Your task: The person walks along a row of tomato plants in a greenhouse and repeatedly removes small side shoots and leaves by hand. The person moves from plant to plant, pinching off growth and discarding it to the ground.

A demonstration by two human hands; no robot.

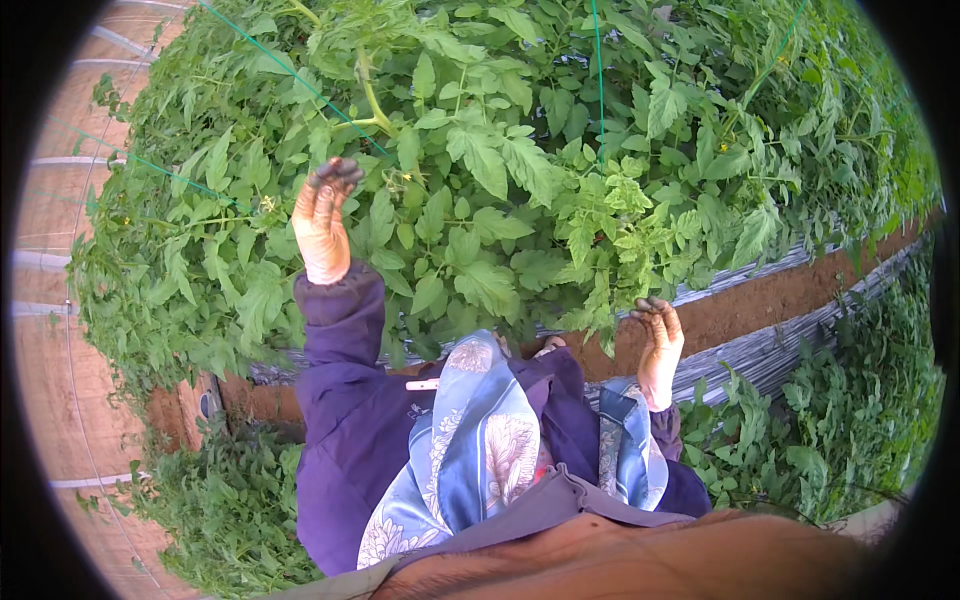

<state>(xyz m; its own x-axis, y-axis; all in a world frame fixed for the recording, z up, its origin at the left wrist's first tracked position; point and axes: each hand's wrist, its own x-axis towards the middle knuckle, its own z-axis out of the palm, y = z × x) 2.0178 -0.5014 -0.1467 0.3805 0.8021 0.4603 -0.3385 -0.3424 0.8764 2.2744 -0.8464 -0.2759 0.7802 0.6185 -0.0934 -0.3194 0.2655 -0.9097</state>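
Raised among tomato plants (480,217), my left hand (324,221) has its dark-stained fingertips bunched together, and no object shows between them. A green twine (300,79) slants down to the foliage just right of it, and a thick tomato stem (371,94) rises beyond. Lower down, my right hand (660,341) has its thumb and fingers drawn together beside a pale, curled tomato shoot (626,232). Its stained fingertips are close to the shoot's lower leaves; whether they pinch anything is too small to tell. Small yellow flowers (407,178) show near my left hand.
Another green twine (598,75) hangs upright into the plants. Behind the row runs a bare soil path (780,304) edged with silvery plastic mulch (772,352). More plants (232,502) grow close at my sides. A blue patterned scarf (480,442) hangs down my front. Wall framing (71,300) stands at left.
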